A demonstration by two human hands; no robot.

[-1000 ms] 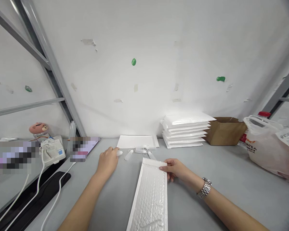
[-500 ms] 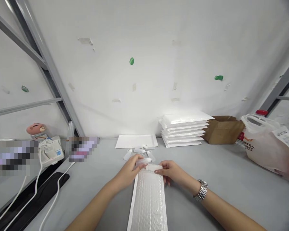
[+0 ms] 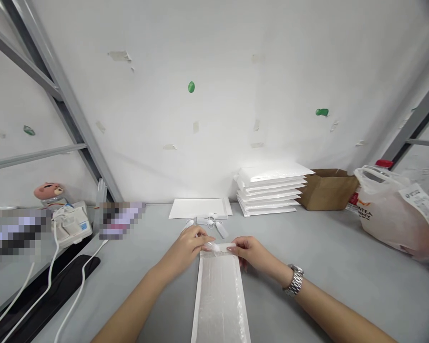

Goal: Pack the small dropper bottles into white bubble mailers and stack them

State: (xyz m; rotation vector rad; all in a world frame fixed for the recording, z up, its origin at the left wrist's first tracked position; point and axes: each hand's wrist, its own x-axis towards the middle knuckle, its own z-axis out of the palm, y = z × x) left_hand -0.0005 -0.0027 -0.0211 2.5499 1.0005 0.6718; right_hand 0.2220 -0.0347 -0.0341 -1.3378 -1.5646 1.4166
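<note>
A long white bubble mailer (image 3: 221,300) lies on the grey table with its top end away from me. My left hand (image 3: 191,245) pinches a small translucent white item (image 3: 213,247) over the mailer's top edge. My right hand (image 3: 248,250), with a metal watch on its wrist, grips the mailer's flap at the upper right corner. Just beyond my hands are small white tags (image 3: 220,229) and a small white piece with looped cord (image 3: 202,221). Flat white envelopes (image 3: 198,208) lie behind them by the wall.
A stack of white bubble mailers (image 3: 268,190) stands at the wall, beside a brown cardboard box (image 3: 327,193). Far right is a plastic bag (image 3: 389,214). At left are a power strip (image 3: 71,226), white cables, a black flat object (image 3: 57,295) and a pink bear figure (image 3: 48,190).
My left hand has turned and lowered the small translucent item onto the mailer's top edge. The mailer's top lies flatter. The whole view has shifted slightly.
</note>
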